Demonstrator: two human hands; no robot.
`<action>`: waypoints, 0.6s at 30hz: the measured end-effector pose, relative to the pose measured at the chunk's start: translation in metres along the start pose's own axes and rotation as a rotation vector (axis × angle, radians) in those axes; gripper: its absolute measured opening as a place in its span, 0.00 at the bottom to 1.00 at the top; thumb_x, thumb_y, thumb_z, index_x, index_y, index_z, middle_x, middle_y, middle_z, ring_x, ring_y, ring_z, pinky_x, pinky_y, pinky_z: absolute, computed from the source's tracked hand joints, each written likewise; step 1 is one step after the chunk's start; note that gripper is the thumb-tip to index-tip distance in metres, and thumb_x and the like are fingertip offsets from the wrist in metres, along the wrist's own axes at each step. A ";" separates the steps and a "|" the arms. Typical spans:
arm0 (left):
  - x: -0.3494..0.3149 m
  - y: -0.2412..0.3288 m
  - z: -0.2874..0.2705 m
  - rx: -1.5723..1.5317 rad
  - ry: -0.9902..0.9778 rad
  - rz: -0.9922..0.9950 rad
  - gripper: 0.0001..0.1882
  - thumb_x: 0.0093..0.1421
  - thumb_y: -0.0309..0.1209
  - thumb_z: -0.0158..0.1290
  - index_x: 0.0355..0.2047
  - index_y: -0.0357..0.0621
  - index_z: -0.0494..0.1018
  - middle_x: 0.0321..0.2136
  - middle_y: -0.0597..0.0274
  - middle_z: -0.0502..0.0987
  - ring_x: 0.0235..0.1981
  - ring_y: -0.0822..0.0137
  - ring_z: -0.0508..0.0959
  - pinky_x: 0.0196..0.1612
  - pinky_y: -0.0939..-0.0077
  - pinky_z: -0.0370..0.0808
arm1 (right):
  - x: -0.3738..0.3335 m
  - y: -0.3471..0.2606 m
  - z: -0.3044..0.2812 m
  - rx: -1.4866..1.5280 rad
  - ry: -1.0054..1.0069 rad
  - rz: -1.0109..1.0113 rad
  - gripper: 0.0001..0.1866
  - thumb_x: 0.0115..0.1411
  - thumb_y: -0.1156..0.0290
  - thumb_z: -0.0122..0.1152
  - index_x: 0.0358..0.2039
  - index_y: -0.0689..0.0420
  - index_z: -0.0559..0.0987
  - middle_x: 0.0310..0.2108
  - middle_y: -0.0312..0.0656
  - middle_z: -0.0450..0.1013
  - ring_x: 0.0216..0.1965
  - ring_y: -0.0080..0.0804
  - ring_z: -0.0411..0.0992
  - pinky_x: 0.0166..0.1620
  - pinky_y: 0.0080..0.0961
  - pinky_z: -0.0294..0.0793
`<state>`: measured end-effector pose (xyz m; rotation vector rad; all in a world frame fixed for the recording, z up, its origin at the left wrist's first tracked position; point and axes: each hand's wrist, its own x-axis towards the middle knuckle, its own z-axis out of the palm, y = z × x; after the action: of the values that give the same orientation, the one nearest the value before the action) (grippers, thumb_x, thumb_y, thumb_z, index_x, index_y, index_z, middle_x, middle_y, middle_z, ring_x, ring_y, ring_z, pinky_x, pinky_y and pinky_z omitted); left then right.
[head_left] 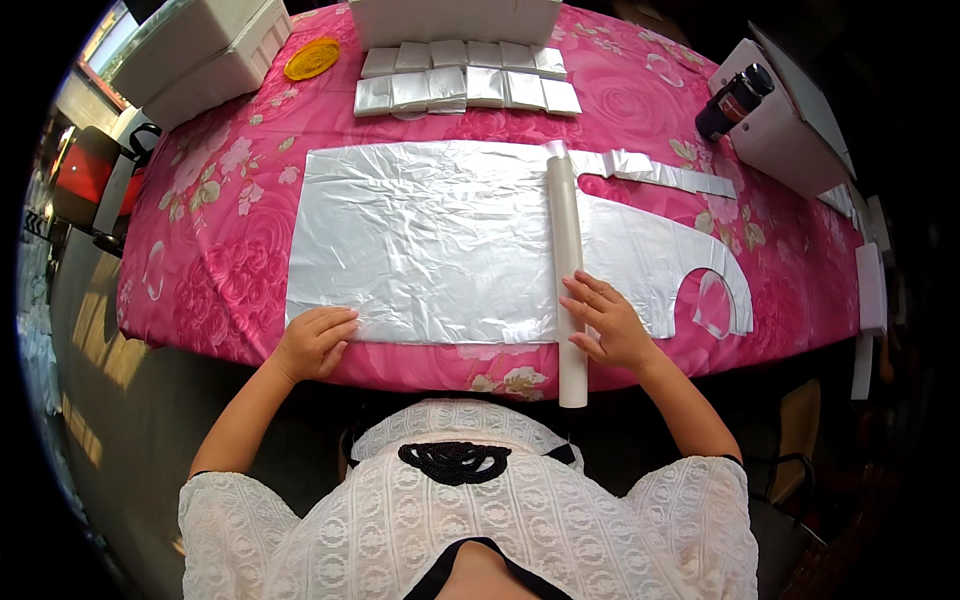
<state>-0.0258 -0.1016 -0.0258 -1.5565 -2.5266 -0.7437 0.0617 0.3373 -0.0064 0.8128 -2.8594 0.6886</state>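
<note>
Farthest left of the pale tube (566, 230), pale boxes (190, 65) stand at the back of the counter (215, 215), which is draped in pink floral cloth, with a yellow disc (312, 60) between them and the tube. The person's left hand (316, 343) lies well left of the tube, palm down, fingers loosely extended and thumb a little apart, touching the near corner of the silvery film (430, 240); no firm grip shows. The film's broad part spreads left of the tube, laid out whole and unfolded, though fine wrinkles remain across it, so the flattening seems well advanced but not complete. Behind it, left of the tube's far end, two rows of silvery packets (485, 86) look already folded. The tube lies across the film, its near end jutting past the counter's edge. The right hand (612, 328) rests on the tube's near half, fingers spread and not wrapped around it. Right of the tube, the film's rounded, cut-out end lies open and also appears unfolded; farther right and back stand a dark bottle (735, 100) and a white box (785, 130).
</note>
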 end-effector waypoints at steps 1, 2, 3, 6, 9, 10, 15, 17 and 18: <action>0.008 0.003 0.002 0.005 0.055 -0.043 0.16 0.46 0.23 0.50 0.38 0.38 0.73 0.41 0.54 0.74 0.41 0.56 0.75 0.44 0.65 0.72 | 0.000 0.002 0.001 0.021 -0.024 0.006 0.24 0.49 0.61 0.59 0.46 0.58 0.73 0.57 0.45 0.60 0.60 0.43 0.55 0.58 0.36 0.57; 0.016 0.006 0.002 0.013 0.106 -0.090 0.15 0.46 0.22 0.50 0.37 0.38 0.73 0.40 0.54 0.74 0.40 0.57 0.75 0.43 0.66 0.72 | 0.001 0.001 0.004 0.022 -0.019 0.008 0.24 0.50 0.61 0.59 0.46 0.58 0.73 0.57 0.45 0.60 0.60 0.43 0.55 0.58 0.37 0.57; 0.036 0.014 0.004 -0.021 0.130 -0.115 0.15 0.48 0.22 0.50 0.38 0.37 0.72 0.41 0.54 0.74 0.41 0.56 0.74 0.43 0.66 0.71 | 0.003 -0.001 0.007 0.018 -0.020 0.011 0.23 0.50 0.61 0.59 0.46 0.58 0.73 0.57 0.45 0.61 0.60 0.42 0.54 0.59 0.37 0.56; 0.111 0.025 0.038 -0.176 0.152 -0.191 0.17 0.51 0.23 0.51 0.44 0.38 0.70 0.47 0.53 0.71 0.47 0.54 0.70 0.49 0.68 0.68 | 0.010 -0.007 0.016 0.061 -0.028 0.018 0.23 0.51 0.60 0.57 0.46 0.58 0.74 0.57 0.44 0.61 0.61 0.41 0.53 0.61 0.38 0.52; 0.173 0.034 0.073 -0.166 0.117 -0.097 0.22 0.52 0.24 0.51 0.50 0.40 0.65 0.52 0.53 0.66 0.52 0.54 0.66 0.55 0.66 0.63 | 0.028 -0.015 0.029 0.072 -0.048 -0.028 0.22 0.52 0.58 0.55 0.45 0.58 0.74 0.56 0.44 0.61 0.61 0.40 0.52 0.61 0.39 0.50; 0.186 0.035 0.082 -0.215 0.128 -0.106 0.22 0.52 0.24 0.51 0.50 0.40 0.65 0.52 0.53 0.65 0.52 0.54 0.66 0.54 0.66 0.63 | 0.039 -0.023 0.030 0.067 -0.086 -0.096 0.22 0.54 0.57 0.53 0.44 0.58 0.74 0.54 0.45 0.63 0.60 0.41 0.54 0.61 0.38 0.51; 0.182 0.045 0.057 -0.262 0.182 -0.135 0.21 0.51 0.22 0.51 0.47 0.40 0.68 0.49 0.55 0.69 0.50 0.55 0.68 0.54 0.65 0.64 | 0.056 -0.033 0.027 0.507 0.063 -0.061 0.18 0.57 0.61 0.53 0.44 0.58 0.74 0.50 0.44 0.68 0.57 0.42 0.60 0.58 0.35 0.58; 0.147 0.033 0.046 -0.188 0.234 -0.141 0.19 0.50 0.21 0.51 0.44 0.41 0.70 0.46 0.56 0.72 0.47 0.56 0.71 0.53 0.65 0.64 | 0.054 -0.020 0.029 0.632 0.236 0.091 0.17 0.55 0.65 0.55 0.44 0.59 0.74 0.48 0.45 0.70 0.55 0.43 0.62 0.56 0.34 0.61; 0.126 0.027 0.043 -0.184 0.239 -0.174 0.17 0.50 0.21 0.51 0.43 0.41 0.71 0.44 0.56 0.73 0.45 0.57 0.72 0.53 0.63 0.65 | 0.055 -0.014 0.027 0.520 0.219 0.104 0.19 0.56 0.64 0.55 0.46 0.58 0.73 0.50 0.45 0.68 0.56 0.44 0.60 0.57 0.34 0.60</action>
<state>-0.0555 0.0299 -0.0143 -1.2155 -2.4948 -1.1393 0.0235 0.2882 -0.0137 0.5874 -2.5627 1.4705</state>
